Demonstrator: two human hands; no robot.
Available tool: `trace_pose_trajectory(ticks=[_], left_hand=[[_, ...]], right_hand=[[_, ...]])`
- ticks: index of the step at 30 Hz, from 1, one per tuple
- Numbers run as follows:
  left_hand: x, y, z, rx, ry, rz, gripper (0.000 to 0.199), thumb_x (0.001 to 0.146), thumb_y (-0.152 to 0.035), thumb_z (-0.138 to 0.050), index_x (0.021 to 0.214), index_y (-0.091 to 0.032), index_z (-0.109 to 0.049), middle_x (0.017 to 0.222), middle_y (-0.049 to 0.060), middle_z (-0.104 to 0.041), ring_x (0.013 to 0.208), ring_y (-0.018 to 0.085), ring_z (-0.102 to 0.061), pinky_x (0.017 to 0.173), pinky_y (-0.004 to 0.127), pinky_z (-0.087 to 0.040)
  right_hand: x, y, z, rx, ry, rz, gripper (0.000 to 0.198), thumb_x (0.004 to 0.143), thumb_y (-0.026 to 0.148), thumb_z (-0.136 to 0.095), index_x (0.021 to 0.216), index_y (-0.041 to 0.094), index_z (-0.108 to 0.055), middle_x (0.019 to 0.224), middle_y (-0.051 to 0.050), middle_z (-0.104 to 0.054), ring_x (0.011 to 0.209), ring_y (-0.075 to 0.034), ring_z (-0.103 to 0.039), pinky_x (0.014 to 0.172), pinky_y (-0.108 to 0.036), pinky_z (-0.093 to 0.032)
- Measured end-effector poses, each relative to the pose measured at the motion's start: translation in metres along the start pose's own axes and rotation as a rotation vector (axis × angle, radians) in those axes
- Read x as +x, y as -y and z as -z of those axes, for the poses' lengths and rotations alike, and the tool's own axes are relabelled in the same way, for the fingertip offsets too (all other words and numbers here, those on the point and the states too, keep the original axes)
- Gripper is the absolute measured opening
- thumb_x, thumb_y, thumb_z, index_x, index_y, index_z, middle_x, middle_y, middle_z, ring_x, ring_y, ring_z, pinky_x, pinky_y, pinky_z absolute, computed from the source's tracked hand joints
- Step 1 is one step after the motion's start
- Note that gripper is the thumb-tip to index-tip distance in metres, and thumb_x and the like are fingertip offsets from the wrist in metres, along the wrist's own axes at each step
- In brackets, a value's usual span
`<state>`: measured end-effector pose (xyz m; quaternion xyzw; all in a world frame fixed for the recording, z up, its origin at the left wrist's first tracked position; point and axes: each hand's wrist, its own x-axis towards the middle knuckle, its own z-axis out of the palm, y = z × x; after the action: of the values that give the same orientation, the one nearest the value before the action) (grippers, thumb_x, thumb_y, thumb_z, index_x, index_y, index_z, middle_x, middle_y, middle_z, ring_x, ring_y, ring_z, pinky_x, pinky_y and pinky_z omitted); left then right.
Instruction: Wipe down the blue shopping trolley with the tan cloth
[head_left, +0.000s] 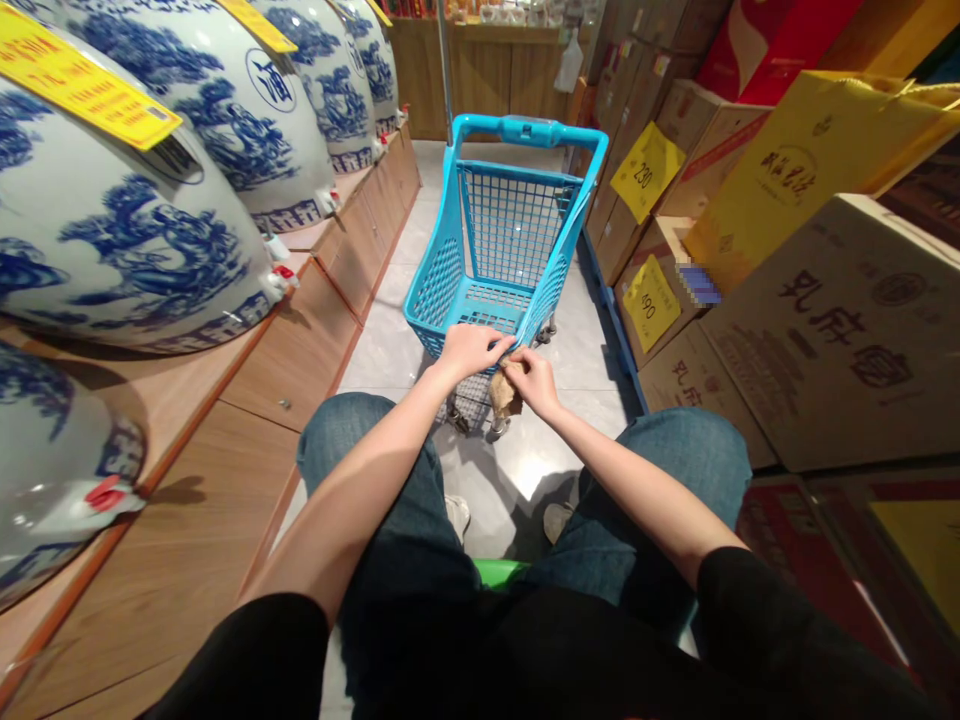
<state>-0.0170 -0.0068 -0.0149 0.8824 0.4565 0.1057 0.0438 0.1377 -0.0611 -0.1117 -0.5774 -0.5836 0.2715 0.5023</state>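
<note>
A blue plastic shopping cart stands in the aisle before my knees, its handle on the far side. My left hand is closed over the cart's near rim, the fingertips hidden behind it. Beside it, my right hand pinches a crumpled brown cloth against the same near edge. The cloth hangs down outside the basket, and I cannot tell whether it is fabric or paper. The two hands nearly touch. I see only the cart's bare mesh inside the basket.
Large blue-and-white porcelain jars with red-handled taps line a wooden ledge on the left. Stacked cardboard boxes, a yellow gift bag and yellow price signs crowd the right. A green seat edge shows between my legs.
</note>
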Motion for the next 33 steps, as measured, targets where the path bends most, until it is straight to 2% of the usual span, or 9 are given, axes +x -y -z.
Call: trace_pose_trajectory(ticks=[3, 7, 10, 17, 23, 26, 30, 33], left_hand=[[0.000, -0.002, 0.000, -0.012, -0.008, -0.001, 0.046, 0.109, -0.053, -0.049, 0.110, -0.029, -0.088, 0.109, 0.007, -0.086, 0.107, 0.028, -0.078, 0.075, 0.034, -0.044], [0.000, -0.003, 0.000, -0.003, -0.003, -0.011, 0.047, 0.110, -0.052, -0.047, 0.110, -0.027, -0.087, 0.109, 0.007, -0.085, 0.107, 0.028, -0.078, 0.074, 0.034, -0.043], [0.000, -0.003, 0.001, 0.017, 0.016, -0.022, 0.050, 0.111, -0.053, -0.045, 0.109, -0.027, -0.087, 0.110, 0.007, -0.085, 0.106, 0.028, -0.078, 0.073, 0.034, -0.043], [0.001, -0.002, -0.002, 0.002, -0.003, -0.018, 0.050, 0.110, -0.055, -0.045, 0.108, -0.027, -0.087, 0.109, 0.007, -0.085, 0.105, 0.028, -0.078, 0.074, 0.034, -0.043], [0.001, -0.005, -0.001, 0.004, 0.008, -0.012, 0.051, 0.111, -0.055, -0.045, 0.107, -0.026, -0.087, 0.110, 0.008, -0.085, 0.106, 0.028, -0.078, 0.074, 0.034, -0.044], [0.000, -0.004, -0.001, 0.005, 0.004, -0.017, 0.051, 0.110, -0.055, -0.045, 0.104, -0.026, -0.087, 0.111, 0.008, -0.085, 0.105, 0.028, -0.078, 0.075, 0.034, -0.045], [0.000, -0.004, 0.000, -0.009, 0.005, -0.016, 0.052, 0.110, -0.056, -0.045, 0.105, -0.026, -0.087, 0.110, 0.008, -0.085, 0.106, 0.028, -0.078, 0.074, 0.034, -0.045], [0.001, -0.005, 0.001, -0.010, 0.012, -0.006, 0.053, 0.109, -0.057, -0.045, 0.105, -0.025, -0.087, 0.108, 0.009, -0.085, 0.105, 0.029, -0.078, 0.074, 0.035, -0.044]], right_hand=[[0.000, 0.001, 0.003, 0.016, -0.034, 0.031, 0.012, 0.077, 0.031, -0.064, 0.082, 0.021, -0.069, 0.087, -0.004, -0.076, 0.084, -0.022, -0.067, 0.084, -0.033, -0.054], [-0.004, -0.014, -0.004, -0.016, 0.026, -0.116, 0.008, 0.071, 0.029, -0.063, 0.072, 0.023, -0.067, 0.075, -0.002, -0.074, 0.072, -0.020, -0.064, 0.073, -0.031, -0.052], [-0.006, -0.021, -0.010, -0.033, 0.039, -0.142, 0.006, 0.068, 0.027, -0.062, 0.069, 0.023, -0.066, 0.067, 0.000, -0.072, 0.065, -0.019, -0.062, 0.067, -0.029, -0.050], [-0.003, -0.018, -0.001, -0.014, 0.010, -0.047, 0.015, 0.077, 0.032, -0.064, 0.084, 0.020, -0.072, 0.088, -0.004, -0.078, 0.082, -0.022, -0.069, 0.084, -0.032, -0.056], [-0.010, -0.036, -0.008, -0.067, 0.064, -0.151, 0.009, 0.074, 0.024, -0.062, 0.076, 0.020, -0.070, 0.075, -0.002, -0.075, 0.072, -0.021, -0.067, 0.079, -0.033, -0.055], [-0.009, -0.032, -0.006, -0.071, 0.051, -0.140, 0.013, 0.076, 0.026, -0.063, 0.081, 0.019, -0.073, 0.082, -0.004, -0.078, 0.076, -0.022, -0.069, 0.083, -0.035, -0.056], [-0.006, -0.021, 0.002, -0.028, 0.013, -0.046, 0.021, 0.082, 0.031, -0.064, 0.091, 0.019, -0.078, 0.096, -0.007, -0.082, 0.089, -0.024, -0.072, 0.090, -0.035, -0.057], [-0.007, -0.023, 0.002, -0.036, 0.022, -0.077, 0.020, 0.080, 0.028, -0.064, 0.089, 0.019, -0.079, 0.095, -0.007, -0.083, 0.089, -0.024, -0.073, 0.090, -0.035, -0.057]])
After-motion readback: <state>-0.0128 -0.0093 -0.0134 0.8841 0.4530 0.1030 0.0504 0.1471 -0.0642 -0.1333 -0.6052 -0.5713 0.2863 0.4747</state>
